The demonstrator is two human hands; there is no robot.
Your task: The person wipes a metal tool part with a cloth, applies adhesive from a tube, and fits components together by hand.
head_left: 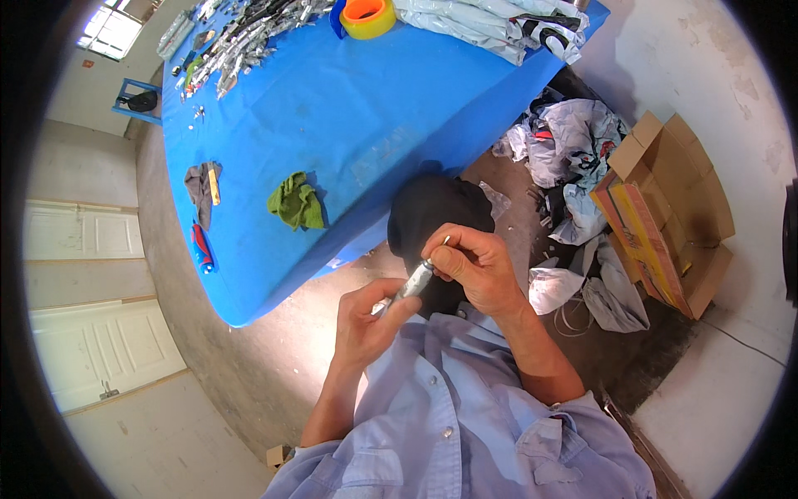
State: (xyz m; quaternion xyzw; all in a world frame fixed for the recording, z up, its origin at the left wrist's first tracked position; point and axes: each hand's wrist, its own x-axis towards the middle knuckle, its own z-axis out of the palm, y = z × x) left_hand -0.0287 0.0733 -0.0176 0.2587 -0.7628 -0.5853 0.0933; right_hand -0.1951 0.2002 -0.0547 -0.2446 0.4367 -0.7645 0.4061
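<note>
Over my lap, my left hand (366,320) is closed around a slim silver-grey cylinder (413,283), which tilts up to the right. The fingers of my right hand (478,264) pinch the cylinder's upper end. A thin, light-coloured tip shows above my right thumb; whether it belongs to the cylinder or is a separate piece I cannot tell. Both hands are apart from the blue-covered table (349,108). Nearest to them on it lies a crumpled green cloth (297,202).
Silver metal pieces (249,41) are heaped at the table's far left. A yellow-orange tape roll (368,17) and pale plastic bags (474,25) lie along the far edge. A grey cloth (200,193) and a red-and-blue object (201,248) rest at left. An open cardboard box (665,216) stands right, beside heaped bags (573,141).
</note>
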